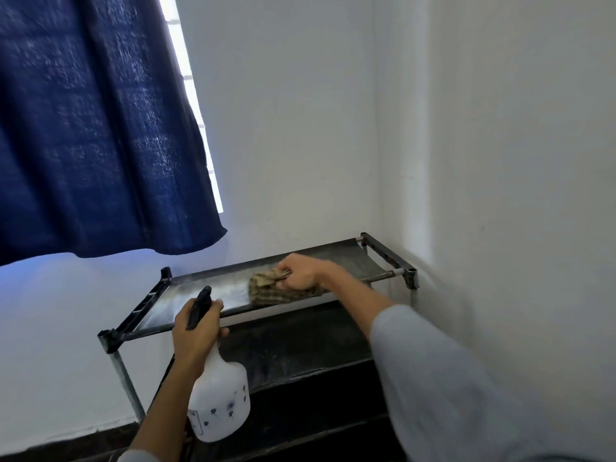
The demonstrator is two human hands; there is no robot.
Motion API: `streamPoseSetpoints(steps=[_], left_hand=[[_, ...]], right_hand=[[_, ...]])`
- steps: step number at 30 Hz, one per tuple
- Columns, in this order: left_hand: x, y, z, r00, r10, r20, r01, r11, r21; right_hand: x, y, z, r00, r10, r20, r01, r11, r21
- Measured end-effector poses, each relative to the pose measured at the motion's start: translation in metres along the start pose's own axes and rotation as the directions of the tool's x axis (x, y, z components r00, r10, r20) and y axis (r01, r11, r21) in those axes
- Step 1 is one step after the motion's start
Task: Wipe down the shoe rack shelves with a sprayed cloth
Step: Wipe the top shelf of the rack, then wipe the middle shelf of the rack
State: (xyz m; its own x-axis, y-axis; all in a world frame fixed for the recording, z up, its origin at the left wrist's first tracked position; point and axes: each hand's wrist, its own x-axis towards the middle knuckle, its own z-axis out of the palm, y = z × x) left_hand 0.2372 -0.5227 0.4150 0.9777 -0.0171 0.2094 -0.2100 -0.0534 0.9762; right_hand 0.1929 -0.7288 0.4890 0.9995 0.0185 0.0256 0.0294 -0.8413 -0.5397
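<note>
A dark shoe rack (146, 311) with metal posts stands in a white corner. Its top shelf (206, 291) looks wet and shiny on the left half. My right hand (300, 271) grips a bunched checked cloth (266, 290) and presses it on the middle of that shelf. My left hand (196, 331) holds a white spray bottle (221, 405) by its black trigger head (199, 306), in front of the shelf's near edge. Lower shelves (300, 351) show dark beneath.
A dark blue curtain (96, 128) hangs over a bright window at upper left, ending above the rack's left end. White walls (500, 161) close in behind and to the right of the rack. Dark floor (83, 441) runs along the bottom left.
</note>
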Motion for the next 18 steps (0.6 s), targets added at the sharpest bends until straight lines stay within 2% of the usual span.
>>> streamPoseSetpoints(steps=[2, 4, 7, 10, 13, 18], left_hand=[[-0.004, 0.004, -0.009, 1.0, 0.0, -0.019, -0.001, 1.0, -0.005], [-0.008, 0.009, -0.021, 0.999, 0.0, -0.05, -0.001, 1.0, -0.025], [-0.017, 0.015, -0.047, 0.992, 0.024, -0.126, -0.022, 1.0, 0.022], [-0.028, 0.017, -0.073, 0.986, 0.059, -0.156, -0.047, 0.996, 0.081], [-0.04, 0.012, -0.1, 0.987, 0.056, -0.153, -0.041, 0.994, 0.104], [-0.057, -0.015, -0.131, 0.995, -0.002, -0.1, 0.014, 0.993, 0.12]], right_hand=[[0.009, -0.024, 0.028, 0.998, -0.037, -0.054, 0.042, 0.994, 0.099], [0.013, -0.047, 0.06, 0.994, -0.013, -0.11, 0.042, 0.964, 0.263], [0.011, -0.069, 0.1, 0.982, 0.098, -0.16, -0.003, 0.861, 0.508], [0.001, -0.076, 0.122, 0.969, 0.187, -0.162, -0.029, 0.735, 0.677], [-0.012, -0.075, 0.136, 0.963, 0.234, -0.137, -0.05, 0.65, 0.758], [-0.023, -0.057, 0.166, 0.957, 0.272, -0.098, -0.102, 0.635, 0.765]])
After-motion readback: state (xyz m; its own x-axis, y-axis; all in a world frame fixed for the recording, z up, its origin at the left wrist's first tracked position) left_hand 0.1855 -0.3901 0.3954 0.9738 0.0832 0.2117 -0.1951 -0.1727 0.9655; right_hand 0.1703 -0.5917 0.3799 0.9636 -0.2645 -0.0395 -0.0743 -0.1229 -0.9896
